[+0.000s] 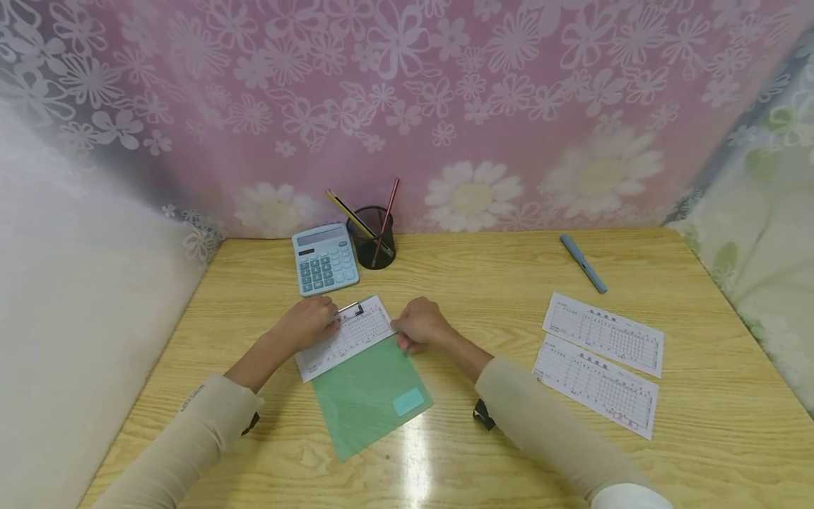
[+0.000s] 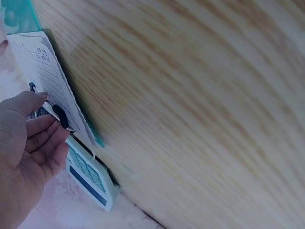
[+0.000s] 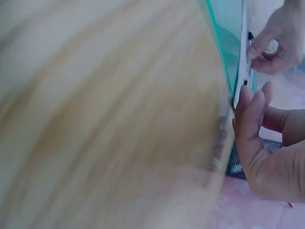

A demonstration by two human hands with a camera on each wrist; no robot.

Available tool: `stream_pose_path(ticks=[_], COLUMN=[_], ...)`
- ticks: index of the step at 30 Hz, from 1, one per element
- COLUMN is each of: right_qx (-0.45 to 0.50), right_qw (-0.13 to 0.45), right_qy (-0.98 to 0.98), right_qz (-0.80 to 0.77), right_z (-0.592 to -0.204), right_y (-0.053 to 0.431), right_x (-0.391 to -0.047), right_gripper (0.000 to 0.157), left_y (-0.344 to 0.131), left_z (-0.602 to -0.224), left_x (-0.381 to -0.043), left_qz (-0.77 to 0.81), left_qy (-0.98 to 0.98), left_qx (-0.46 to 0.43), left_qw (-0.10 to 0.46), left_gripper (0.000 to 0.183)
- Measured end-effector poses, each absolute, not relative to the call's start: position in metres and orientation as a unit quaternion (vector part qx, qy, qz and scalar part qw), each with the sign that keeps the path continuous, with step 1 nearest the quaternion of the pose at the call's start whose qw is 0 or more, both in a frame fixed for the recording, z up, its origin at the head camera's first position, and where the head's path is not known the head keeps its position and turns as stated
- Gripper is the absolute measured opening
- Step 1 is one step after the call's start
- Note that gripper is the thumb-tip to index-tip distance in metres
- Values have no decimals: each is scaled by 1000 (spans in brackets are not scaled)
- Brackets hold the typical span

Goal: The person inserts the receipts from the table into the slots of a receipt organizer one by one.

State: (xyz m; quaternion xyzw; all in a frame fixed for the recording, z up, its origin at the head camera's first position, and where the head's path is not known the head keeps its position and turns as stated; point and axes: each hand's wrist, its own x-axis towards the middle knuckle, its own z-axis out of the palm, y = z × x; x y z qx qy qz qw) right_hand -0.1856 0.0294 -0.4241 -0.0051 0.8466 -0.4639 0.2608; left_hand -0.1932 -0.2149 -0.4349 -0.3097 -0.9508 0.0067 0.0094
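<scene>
A green see-through clipboard (image 1: 362,410) with a pale blue label (image 1: 408,401) lies aslant on the table, its clip end away from me. On its upper part sits a white printed form (image 1: 352,339). My left hand (image 1: 308,324) pinches the wire clip (image 2: 58,113) with black ends between thumb and fingers at the form's top edge. With thumb and bent fingers, my right hand (image 1: 421,325) grips the form's right edge beside the clipboard. Exactly how much of the board it also holds is hidden.
A blue calculator (image 1: 326,259) stands behind my left hand, beside a black mesh pen cup (image 1: 367,256) holding pencils. To the right, two more printed forms (image 1: 594,385) lie one above the other, with a grey-blue pen (image 1: 584,264) farther back. A floral curtain (image 1: 407,113) borders the table.
</scene>
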Motion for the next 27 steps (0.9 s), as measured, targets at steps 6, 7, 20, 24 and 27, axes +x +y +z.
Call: stream_pose_path(ticks=[6,7,20,24,27], right_qx=[-65,-76,-156,-106,-72], right_qw=[235,232,136,121,121], right_qy=[858,859,918,939,950], right_qz=[-453,-450,-339,-305,-278], right_z=[-415,-413,-392,-397,-403], right_y=[73,82,248,298,328], right_x=[-182,-182,-173,-170,-169], right_gripper=[16,17,45,54,62], left_y=[-215,-215,-217,-218,-218], left_z=[-436,-437,-436,-436,-435], left_x=[-194,-194,-197,-197,-196], left_qz=[2,2,-33,-38,-43], left_qy=[-952,-952,-963,-963,-963], left_qx=[-306,-305,-267,-264,-264], left_qw=[8,7,-26,-29,-30], left_gripper=[16,17,20,20,19])
